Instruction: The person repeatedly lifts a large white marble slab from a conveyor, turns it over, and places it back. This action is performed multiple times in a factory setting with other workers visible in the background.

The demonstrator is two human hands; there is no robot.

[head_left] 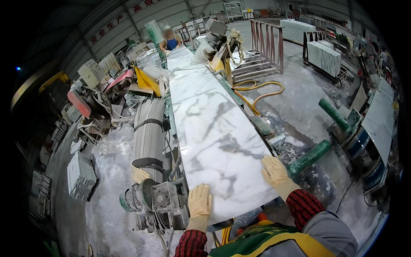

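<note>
A long white marble slab [216, 124] with grey veins runs from just before me toward the far end of a machine line. My left hand [200, 202], in a cream rubber glove, lies on the slab's near left corner with its fingers stretched out. Over the right edge, near the close end, rests my right hand [275, 172] in a matching glove, fingers extended on the top face. The underside of the slab and whatever my thumbs touch below are hidden.
Left of the slab stand a motor [136, 198] and a ribbed grey bellows [149, 132]; a loose cream glove [139, 174] lies beside them. Green rollers [309, 156] jut out at right. A yellow hose [267, 88] loops over the floor. A person [170, 40] stands at the far end.
</note>
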